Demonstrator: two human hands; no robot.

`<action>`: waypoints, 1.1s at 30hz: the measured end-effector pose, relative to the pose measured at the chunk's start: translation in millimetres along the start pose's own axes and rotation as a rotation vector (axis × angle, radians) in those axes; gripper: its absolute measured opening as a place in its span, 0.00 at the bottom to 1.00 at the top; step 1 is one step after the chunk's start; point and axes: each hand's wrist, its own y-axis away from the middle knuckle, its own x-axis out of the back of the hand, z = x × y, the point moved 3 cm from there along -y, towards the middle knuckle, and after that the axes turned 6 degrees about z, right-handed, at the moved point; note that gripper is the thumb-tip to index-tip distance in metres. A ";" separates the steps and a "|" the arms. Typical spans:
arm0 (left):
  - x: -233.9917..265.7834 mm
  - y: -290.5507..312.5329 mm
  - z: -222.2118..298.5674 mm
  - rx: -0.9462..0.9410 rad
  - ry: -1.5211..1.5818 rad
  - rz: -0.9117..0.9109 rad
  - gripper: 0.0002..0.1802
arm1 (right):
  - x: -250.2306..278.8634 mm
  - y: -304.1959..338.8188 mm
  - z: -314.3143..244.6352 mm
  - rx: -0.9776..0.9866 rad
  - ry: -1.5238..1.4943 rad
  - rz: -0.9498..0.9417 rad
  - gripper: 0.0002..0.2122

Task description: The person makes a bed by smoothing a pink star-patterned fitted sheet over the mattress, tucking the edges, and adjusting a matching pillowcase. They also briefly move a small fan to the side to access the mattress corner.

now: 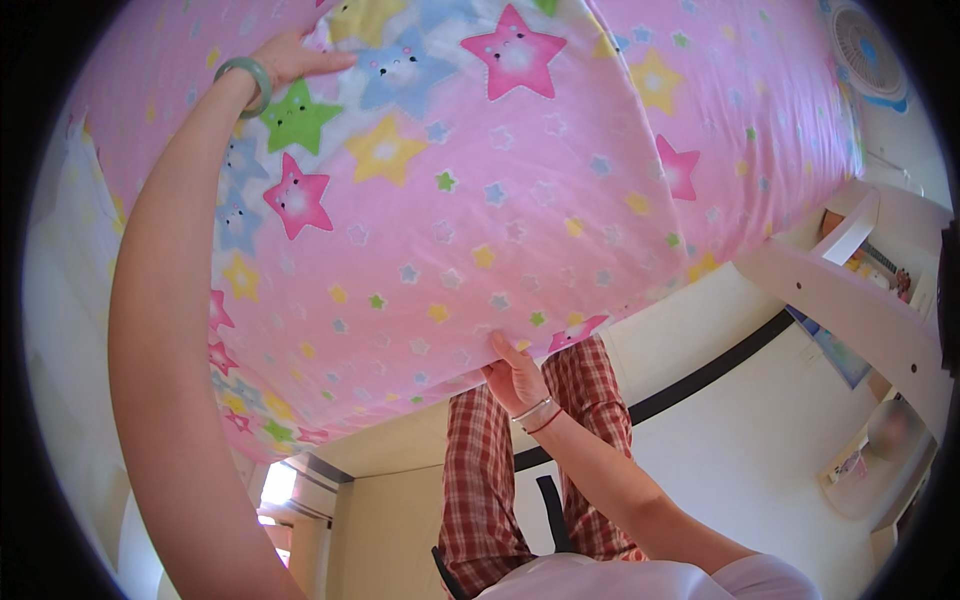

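A pink quilt printed with stars of several colours lies folded in front of me, on matching pink star bedding. My left hand, with a green bangle at its wrist, reaches to the quilt's far left part. Its thumb stretches over the cloth while the other fingers close on the fabric, partly hidden. At the near edge, my right hand pinches the quilt, thumb on top and fingers underneath.
Below the near edge are my legs in red plaid trousers. A white curved bed rail stands at the right. A fan is at the far right corner, and a bright window shows at lower left.
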 end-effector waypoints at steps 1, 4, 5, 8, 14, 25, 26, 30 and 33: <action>3.0 6.9 14.0 0.181 -0.180 -0.122 0.36 | -6.5 3.6 -2.5 0.015 -0.006 -0.023 0.15; -6.5 28.0 7.5 0.277 -0.030 -0.154 0.34 | -23.9 24.1 -8.9 0.031 0.008 -0.093 0.16; -1.0 39.3 2.2 0.270 0.012 -0.100 0.34 | -25.6 37.1 -10.8 0.017 0.031 -0.110 0.17; 20.4 82.7 10.0 0.232 0.223 -0.027 0.32 | -30.8 88.1 -26.5 0.026 0.151 -0.156 0.20; 122.3 233.6 63.4 0.226 0.781 0.163 0.21 | -63.7 219.9 -118.8 0.257 0.519 -0.294 0.18; 263.6 386.0 69.7 -0.291 1.175 0.319 0.24 | -315.5 316.6 -285.2 0.708 0.744 -0.919 0.19; 260.5 394.4 67.9 -0.313 1.198 0.339 0.24 | -331.3 319.7 -283.9 0.658 0.784 -0.936 0.18; 238.4 422.0 7.0 -0.544 1.360 0.057 0.24 | -342.6 288.0 -275.0 0.728 0.840 -0.868 0.22; 157.2 417.9 -19.3 -0.104 1.466 0.578 0.21 | -313.6 243.2 -283.0 0.881 0.906 -0.650 0.20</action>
